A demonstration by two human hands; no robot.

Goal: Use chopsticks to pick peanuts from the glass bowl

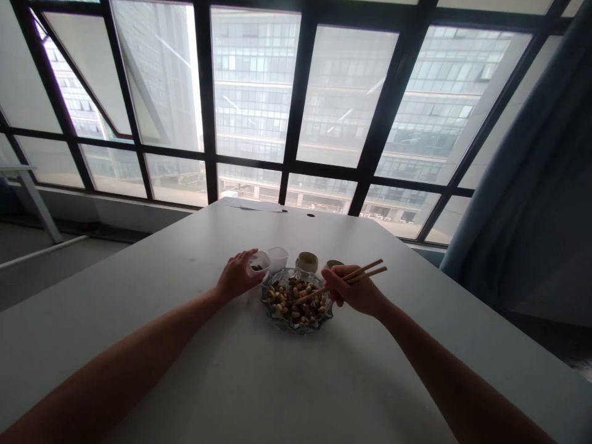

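My left hand [238, 275] is wrapped round a small white plastic cup [259, 261], tilted toward me with a few dark bits inside. It stands at the left rim of a scalloped glass bowl [296, 327] full of mixed nuts [303, 291]. In my right hand [355, 290] is a pair of wooden chopsticks [367, 270], their tips down among the nuts and their back ends pointing up to the right. Whether the tips pinch a nut is too small to tell.
Behind the bowl stand a second white plastic cup [277, 258], a beige round cup [306, 261] and another beige cup [333, 263], partly hidden by my right hand. The white table [222, 370] reaches toward large windows [254, 86]. A blue curtain [522, 179] hangs at right.
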